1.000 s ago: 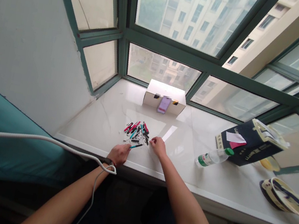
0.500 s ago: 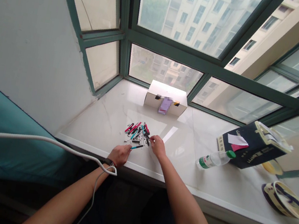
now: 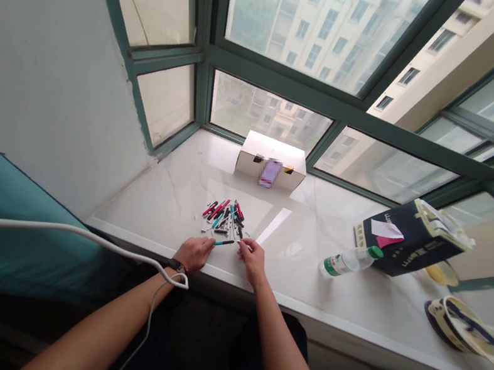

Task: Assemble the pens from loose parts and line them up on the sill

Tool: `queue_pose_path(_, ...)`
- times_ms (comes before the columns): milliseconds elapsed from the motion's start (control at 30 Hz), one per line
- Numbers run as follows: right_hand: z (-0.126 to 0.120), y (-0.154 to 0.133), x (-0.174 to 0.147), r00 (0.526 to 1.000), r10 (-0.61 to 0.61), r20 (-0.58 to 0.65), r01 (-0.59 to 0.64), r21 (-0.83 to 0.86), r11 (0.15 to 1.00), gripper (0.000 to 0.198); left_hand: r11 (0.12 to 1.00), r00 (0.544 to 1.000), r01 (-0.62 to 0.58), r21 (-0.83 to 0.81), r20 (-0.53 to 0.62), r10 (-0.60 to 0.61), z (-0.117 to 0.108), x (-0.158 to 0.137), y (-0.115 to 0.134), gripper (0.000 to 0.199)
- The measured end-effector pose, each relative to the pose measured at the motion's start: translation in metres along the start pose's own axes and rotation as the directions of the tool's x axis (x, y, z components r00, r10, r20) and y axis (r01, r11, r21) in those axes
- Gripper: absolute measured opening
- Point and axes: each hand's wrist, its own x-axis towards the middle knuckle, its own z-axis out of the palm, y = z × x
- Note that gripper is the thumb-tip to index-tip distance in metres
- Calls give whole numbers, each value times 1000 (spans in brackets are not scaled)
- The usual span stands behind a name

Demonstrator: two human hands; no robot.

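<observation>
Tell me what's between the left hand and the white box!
A loose pile of red, blue and black pen pieces lies on the counter between the left hand and the white box, in the head view.

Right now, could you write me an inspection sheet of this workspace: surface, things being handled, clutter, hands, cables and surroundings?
Surface: glossy white ledge, faint marbling.
Things handled: blue-and-black pen part; loose pile of pen parts just beyond it, red, blue, black and pale.
Clutter: white box at the back; green-capped bottle and dark carton to the right.
Hands: left hand grips the pen part; right hand has its fingers near the part's black end, anything pinched there too small to tell.
Cables: white cable runs in from the left, looping by the left wrist.
Surroundings: green-framed windows, grey wall, teal cloth.
</observation>
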Motion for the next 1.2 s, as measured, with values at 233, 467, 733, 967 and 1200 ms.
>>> queue_pose_path(233, -2, 0, 0, 996, -10, 89, 19, -100, 995, 36, 1000, 1000, -7, 5, 17, 7, 0, 0, 0, 31)
queue_pose_path(467, 0, 0, -2, 994, -36, 99, 54, -189, 981, 31, 1000, 1000, -20, 1, 23, 20, 3, 0, -3, 30)
queue_pose_path(733, 3, 3, -5, 990, -88, 108, 117, -298, 947, 24, 999, 999, -41, 27, 27, 41, 4, 0, -3, 31)
queue_pose_path(967, 2, -3, -6, 989, -57, 139, 87, -224, 971, 25, 999, 999, -43, 18, 32, 43, 1, 0, -1, 31)
queue_pose_path(1200, -1, -1, -3, 993, 15, 118, -3, -106, 994, 32, 1000, 999, -28, -6, 36, 29, -1, 0, -1, 29)
